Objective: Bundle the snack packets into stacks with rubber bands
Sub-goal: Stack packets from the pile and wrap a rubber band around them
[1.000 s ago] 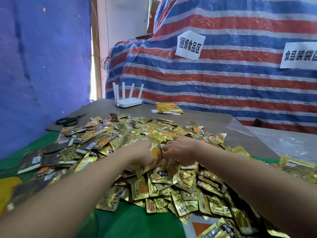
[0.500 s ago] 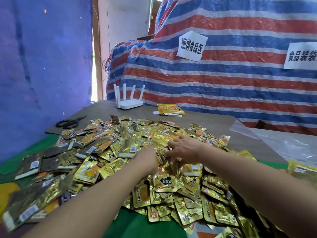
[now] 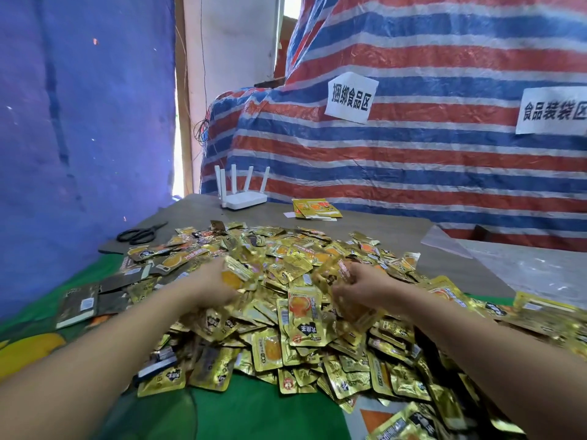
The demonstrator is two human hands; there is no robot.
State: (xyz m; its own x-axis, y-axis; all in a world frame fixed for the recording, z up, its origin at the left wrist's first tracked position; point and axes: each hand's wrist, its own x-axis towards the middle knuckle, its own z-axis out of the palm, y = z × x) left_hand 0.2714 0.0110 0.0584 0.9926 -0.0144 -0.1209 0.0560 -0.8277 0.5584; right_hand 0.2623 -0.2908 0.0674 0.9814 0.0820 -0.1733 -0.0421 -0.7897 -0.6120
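Now both hands are in the big heap of snack packets [image 3: 305, 312], which covers the middle of the table [image 3: 397, 230] and spills onto the green cloth [image 3: 254, 411] at the near edge. The packets are flat, shiny gold foil pouches with an orange picture and dark print; they lie loose and overlapping, too many to count. The left hand [image 3: 216, 285] has its fingers curled round one gold packet [image 3: 236, 274] at the left of the heap. The right hand [image 3: 362, 285] is palm up, with bent fingers holding a few blurred packets [image 3: 335, 273]; I cannot tell how many.

At the far side of the table one small separate stack of packets [image 3: 316, 208] lies flat, well apart from the heap. I cannot see if a band goes around it. Near it stands one white router [image 3: 243, 198] with five upright antennas. One pair of black scissors [image 3: 141, 233] lies at the left far corner. Some clear plastic sheet [image 3: 521, 268] lies at the right. Behind is a woven tarpaulin [image 3: 413, 160] in red, blue and white stripes, with two white paper signs [image 3: 351, 98].
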